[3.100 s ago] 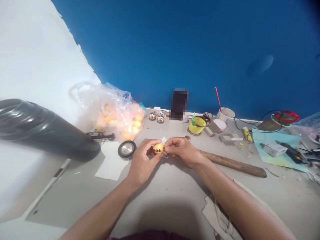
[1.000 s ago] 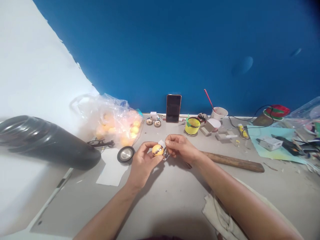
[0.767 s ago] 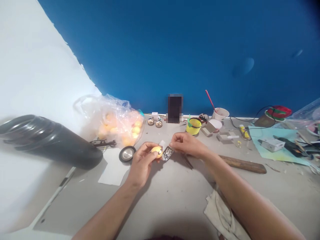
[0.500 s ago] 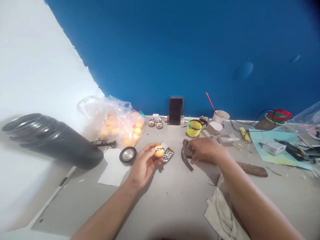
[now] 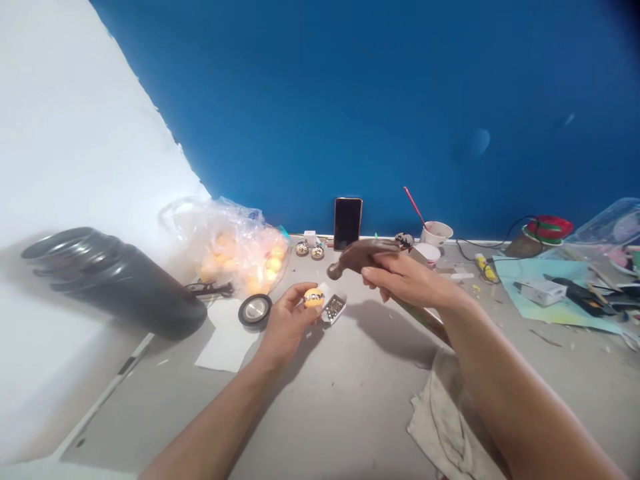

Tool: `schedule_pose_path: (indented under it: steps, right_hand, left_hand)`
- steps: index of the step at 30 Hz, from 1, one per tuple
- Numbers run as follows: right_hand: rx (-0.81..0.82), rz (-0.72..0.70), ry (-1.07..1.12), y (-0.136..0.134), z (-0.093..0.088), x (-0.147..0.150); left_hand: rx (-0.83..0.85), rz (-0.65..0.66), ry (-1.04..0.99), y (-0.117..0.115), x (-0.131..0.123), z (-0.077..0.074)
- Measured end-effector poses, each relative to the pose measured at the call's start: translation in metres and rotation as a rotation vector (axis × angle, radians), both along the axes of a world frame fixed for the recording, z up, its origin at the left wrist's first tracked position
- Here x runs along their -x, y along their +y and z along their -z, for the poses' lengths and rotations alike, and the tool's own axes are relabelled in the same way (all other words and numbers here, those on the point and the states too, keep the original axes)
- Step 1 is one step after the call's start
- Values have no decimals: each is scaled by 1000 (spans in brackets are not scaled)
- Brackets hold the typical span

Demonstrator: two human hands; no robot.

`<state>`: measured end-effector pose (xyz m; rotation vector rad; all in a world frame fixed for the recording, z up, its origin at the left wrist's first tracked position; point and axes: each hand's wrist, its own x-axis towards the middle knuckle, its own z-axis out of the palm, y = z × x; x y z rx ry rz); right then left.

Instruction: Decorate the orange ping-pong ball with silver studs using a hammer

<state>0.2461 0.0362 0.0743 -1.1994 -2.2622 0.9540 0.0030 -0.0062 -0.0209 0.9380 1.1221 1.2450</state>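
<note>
Bare left hand low, curled in pinch; bare right hand higher, gripping; bare left forearm, bare right forearm converging.

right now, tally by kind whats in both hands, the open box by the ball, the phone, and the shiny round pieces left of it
Metal-studded yellow-orange ball: 1
Dark metal-headed hammer: 1
Small open white box: 1
Upright black rectangular phone: 1
Shiny speckled round pieces: 2
Total: 6
</note>
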Motion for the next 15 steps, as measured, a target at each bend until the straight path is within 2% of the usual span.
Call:
schedule_pose_path:
  steps: [3, 6, 8, 13, 15]
  right_hand:
    - [-137, 1, 98, -17, -6, 22]
    - [-169, -32, 8, -26, -7, 35]
    - [-186, -17, -28, -28, -8, 37]
    - [-305, -51, 119, -26, -12, 32]
    - [-282, -69, 26, -26, -11, 31]
  left_hand:
    - [-14, -3, 44, -2, -1, -3]
    - [-28, 0, 69, -4, -2, -6]
    - [-19, 14, 85, -5, -2, -7]
    - [-46, 18, 75, -3, -1, -1]
    - [-29, 26, 63, -3, -1, 1]
